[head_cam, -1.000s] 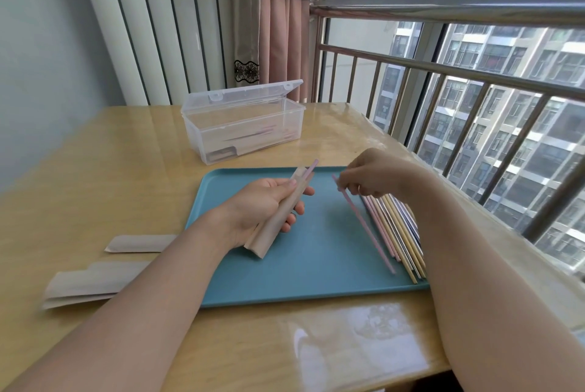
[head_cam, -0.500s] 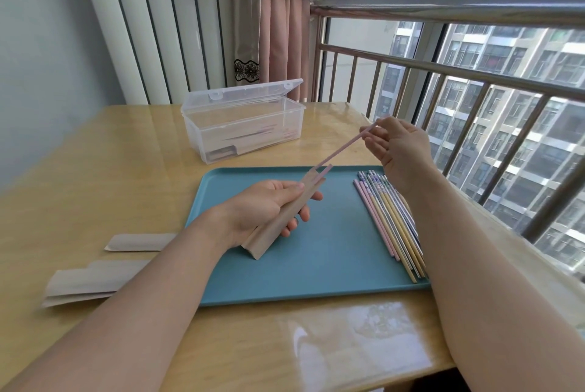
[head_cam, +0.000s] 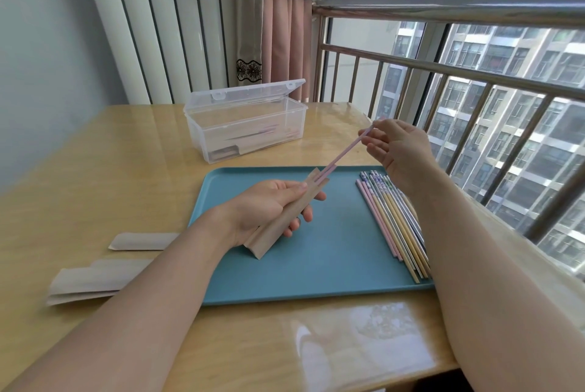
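Note:
My left hand [head_cam: 269,206] grips a long brown paper sleeve [head_cam: 286,217] above the blue tray [head_cam: 316,271], its open notched end pointing up and right. A pink chopstick [head_cam: 346,151] slants from my right hand [head_cam: 399,151] down into that open end; another pink tip shows beside it in the sleeve mouth. My right hand pinches the chopstick's upper end over the tray's far right corner. Several loose chopsticks [head_cam: 392,220], pink, yellow and patterned, lie in a row along the tray's right side.
A clear plastic box [head_cam: 245,125] with its lid raised stands behind the tray and holds a few filled sleeves. More brown paper sleeves [head_cam: 95,279] lie on the wooden table [head_cam: 126,170] left of the tray. A metal railing [head_cam: 474,81] and window run along the right.
My right hand lifted a pink chopstick from the row on the tray, swung it up and right, and set its lower tip into the sleeve mouth. My left hand kept the sleeve nearly still.

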Available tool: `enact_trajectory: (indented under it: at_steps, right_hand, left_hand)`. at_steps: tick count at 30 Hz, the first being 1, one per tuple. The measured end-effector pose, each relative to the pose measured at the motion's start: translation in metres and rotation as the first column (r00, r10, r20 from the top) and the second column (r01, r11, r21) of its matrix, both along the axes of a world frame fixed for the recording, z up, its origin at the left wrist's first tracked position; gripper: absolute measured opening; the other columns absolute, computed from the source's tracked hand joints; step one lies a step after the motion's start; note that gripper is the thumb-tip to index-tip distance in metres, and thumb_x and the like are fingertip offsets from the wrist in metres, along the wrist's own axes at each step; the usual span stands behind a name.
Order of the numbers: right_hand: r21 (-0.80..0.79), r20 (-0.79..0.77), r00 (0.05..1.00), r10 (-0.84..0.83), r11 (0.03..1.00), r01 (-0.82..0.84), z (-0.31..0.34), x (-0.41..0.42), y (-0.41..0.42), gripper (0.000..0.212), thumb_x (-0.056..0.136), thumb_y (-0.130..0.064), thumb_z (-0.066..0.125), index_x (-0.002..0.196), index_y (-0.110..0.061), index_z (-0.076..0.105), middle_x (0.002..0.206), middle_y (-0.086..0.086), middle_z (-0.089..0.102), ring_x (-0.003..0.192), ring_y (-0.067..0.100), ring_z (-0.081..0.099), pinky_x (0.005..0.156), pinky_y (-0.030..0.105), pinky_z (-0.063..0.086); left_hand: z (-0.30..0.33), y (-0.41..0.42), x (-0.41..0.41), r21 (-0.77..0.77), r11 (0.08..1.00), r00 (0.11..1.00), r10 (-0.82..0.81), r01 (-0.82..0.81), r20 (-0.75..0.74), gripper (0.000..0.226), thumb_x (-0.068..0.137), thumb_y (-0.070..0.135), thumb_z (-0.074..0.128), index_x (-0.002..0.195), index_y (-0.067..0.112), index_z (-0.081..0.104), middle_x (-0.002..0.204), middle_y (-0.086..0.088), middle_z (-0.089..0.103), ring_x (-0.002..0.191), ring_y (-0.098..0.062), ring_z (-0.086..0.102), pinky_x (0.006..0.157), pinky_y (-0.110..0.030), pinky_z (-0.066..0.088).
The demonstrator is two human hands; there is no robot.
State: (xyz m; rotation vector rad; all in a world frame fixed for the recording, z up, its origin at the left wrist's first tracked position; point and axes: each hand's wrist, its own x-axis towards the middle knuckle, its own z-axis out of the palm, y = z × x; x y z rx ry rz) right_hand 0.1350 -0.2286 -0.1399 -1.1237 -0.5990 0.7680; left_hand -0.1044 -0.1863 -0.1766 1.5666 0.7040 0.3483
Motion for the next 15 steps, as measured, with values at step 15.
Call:
enact_trajectory:
  at_steps: [15]
  right_hand:
    - [-0.193, 0.482, 0.855, 0.19, 0.975, -0.108, -0.01, -0.032, 0.003, 0.02, 0.092, -0.013, 0.072, 0.109, -0.004, 0.074, 0.076, 0.012, 0.071, 0.057, 0.014, 0.062, 0.056, 0.022, 0.055]
  left_hand:
    - [-0.005, 0.006, 0.003, -0.066, 0.995, 0.995, 0.083, -0.079, 0.059, 0.039, 0.108, 0.032, 0.039, 0.119, 0.01, 0.069, 0.068, 0.002, 0.062, 0.051, -0.008, 0.05, 0.049, -0.02, 0.045]
